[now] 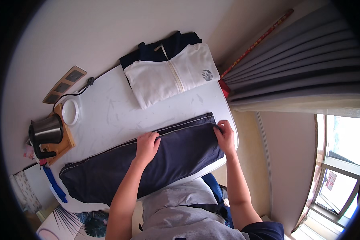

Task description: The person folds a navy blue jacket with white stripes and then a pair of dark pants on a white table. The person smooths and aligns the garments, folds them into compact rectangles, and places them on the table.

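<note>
Dark navy trousers (180,159) with thin white piping lie lengthwise along the near side of a white table (102,114), one leg over the other. My left hand (148,147) holds the upper leg's piped edge near the middle, its thumb and fingers closed on the cloth. At the hem end, my right hand (226,136) pinches the corner of the same upper leg. A strip of the lower leg shows beyond that edge. Farther back lies a folded white zip jacket (165,75) with a navy upper part and a printed emblem.
A steel electric kettle (49,129) stands on a wooden tray (67,144) at the left, beside a white round dish (70,112). Its black cord (75,94) runs near a wall socket panel (64,85). A blue strap (54,184) hangs over the left edge. Grey curtains (300,66) hang at the right.
</note>
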Action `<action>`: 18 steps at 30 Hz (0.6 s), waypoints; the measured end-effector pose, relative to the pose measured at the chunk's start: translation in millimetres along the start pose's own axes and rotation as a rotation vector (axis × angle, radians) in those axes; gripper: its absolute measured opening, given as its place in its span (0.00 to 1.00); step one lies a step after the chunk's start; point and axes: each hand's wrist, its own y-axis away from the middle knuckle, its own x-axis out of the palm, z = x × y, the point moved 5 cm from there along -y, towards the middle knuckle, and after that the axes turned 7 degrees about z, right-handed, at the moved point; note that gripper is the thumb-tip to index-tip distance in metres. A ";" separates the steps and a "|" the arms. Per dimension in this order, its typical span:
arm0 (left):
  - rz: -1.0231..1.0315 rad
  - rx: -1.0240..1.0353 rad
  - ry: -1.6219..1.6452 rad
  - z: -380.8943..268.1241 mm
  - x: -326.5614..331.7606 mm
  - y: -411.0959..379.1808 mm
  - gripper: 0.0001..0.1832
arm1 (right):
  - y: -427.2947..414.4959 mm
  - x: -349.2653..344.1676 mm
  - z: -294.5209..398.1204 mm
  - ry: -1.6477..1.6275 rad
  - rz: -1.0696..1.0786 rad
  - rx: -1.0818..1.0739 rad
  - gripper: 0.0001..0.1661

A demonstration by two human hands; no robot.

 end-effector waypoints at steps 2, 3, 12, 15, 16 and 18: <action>-0.025 -0.010 -0.069 0.9 4.0 -4.9 0.06 | -16.7 7.9 7.5 0.118 -0.032 -0.020 0.09; -0.046 0.000 -0.074 0.2 8.1 -8.4 0.07 | -23.0 11.1 1.7 0.149 -0.042 -0.021 0.08; -0.093 -0.013 -0.084 3.1 14.1 -14.7 0.07 | -39.7 15.9 -17.7 0.438 -0.002 0.001 0.20; -0.108 0.010 -0.095 0.8 12.4 -15.2 0.08 | -23.4 2.8 -3.8 0.419 0.125 0.112 0.24; -0.120 0.016 -0.096 1.3 12.1 -13.7 0.08 | -16.9 -2.7 -4.7 0.407 0.188 0.166 0.25; -0.149 0.016 -0.104 1.3 13.0 -11.1 0.07 | -3.3 -12.0 -15.1 0.427 0.317 0.282 0.25</action>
